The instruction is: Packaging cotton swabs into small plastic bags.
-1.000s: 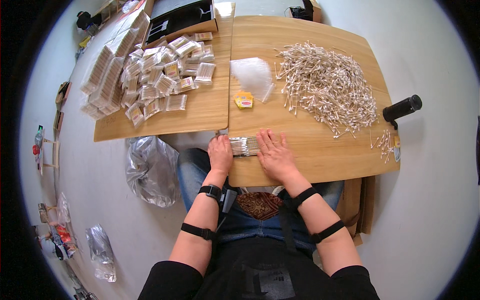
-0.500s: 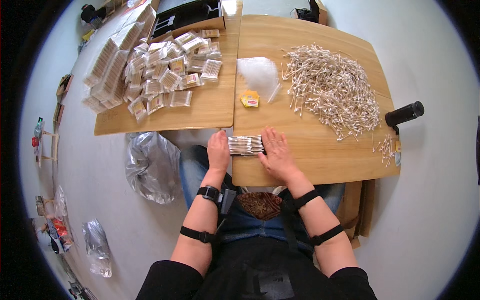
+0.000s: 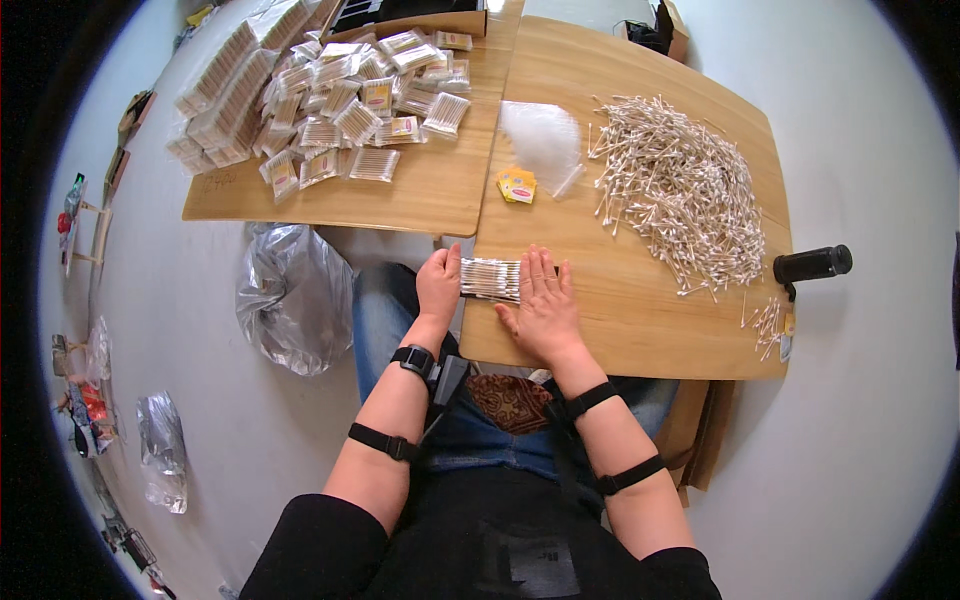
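Observation:
A row of cotton swabs (image 3: 490,279) lies side by side between my hands, at the left edge of the right-hand table. A dark strip shows under its near side. My left hand (image 3: 438,285) is closed at the row's left end, thumb upward; what its curled fingers hold is hidden. My right hand (image 3: 543,300) lies flat with fingers stretched out, its fingertips over the row's right end. Beyond the hands are a small stack of yellow cards (image 3: 516,186) and a pile of clear plastic bags (image 3: 542,140).
A big heap of loose cotton swabs (image 3: 685,190) covers the table's right part, with a black bottle (image 3: 812,264) at the edge. Filled swab packets (image 3: 357,122) crowd the left table (image 3: 430,205). A grey plastic sack (image 3: 295,300) stands below it.
My right hand has slid left, onto the right end of the swab row, with its fingers straighter. My left hand stays at the left end, more tightly curled. The whole view has shifted slightly.

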### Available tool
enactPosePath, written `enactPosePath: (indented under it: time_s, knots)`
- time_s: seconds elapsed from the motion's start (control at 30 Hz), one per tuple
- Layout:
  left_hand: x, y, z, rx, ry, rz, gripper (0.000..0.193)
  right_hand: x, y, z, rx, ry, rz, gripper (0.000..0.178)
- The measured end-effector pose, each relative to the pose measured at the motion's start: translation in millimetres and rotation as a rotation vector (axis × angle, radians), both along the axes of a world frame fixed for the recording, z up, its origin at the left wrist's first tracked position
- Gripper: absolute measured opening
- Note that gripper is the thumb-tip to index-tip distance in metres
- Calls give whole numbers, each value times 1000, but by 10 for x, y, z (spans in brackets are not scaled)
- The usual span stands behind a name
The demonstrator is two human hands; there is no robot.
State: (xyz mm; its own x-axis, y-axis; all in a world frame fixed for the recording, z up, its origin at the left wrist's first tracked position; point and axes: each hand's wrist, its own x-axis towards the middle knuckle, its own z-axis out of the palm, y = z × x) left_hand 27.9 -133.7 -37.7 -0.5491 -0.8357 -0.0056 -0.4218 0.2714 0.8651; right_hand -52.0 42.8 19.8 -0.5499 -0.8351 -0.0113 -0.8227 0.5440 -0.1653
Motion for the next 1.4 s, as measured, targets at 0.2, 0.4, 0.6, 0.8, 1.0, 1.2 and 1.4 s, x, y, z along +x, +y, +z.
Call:
enactPosePath:
  time_s: [0.2,0.4,0.6,0.8,1.0,1.2,1.4]
  knots:
    - [-77,104,101,-22,45,16,51,59,-126,6,-36,10,6,89]
    - [-63,105,161,-63,-6,27,51,37,-143,39,5,-15,15,89]
    - [-46,93,159,-69,14,23,51,-34,-111,-4,-13,-1,26,77]
    - [1,90,211,-108,-97,9,44,-115,-121,-1,-92,38,77,62]
    - [37,175,508,-509,53,-83,25,-706,-466,161,-401,-291,-348,35]
    - [112,451,372,-701,-293,-510,68,-1047,-963,151,-229,-104,-543,40]
    - [103,443,404,-750,-346,-555,73,-1093,-993,126,-215,-139,-583,40]
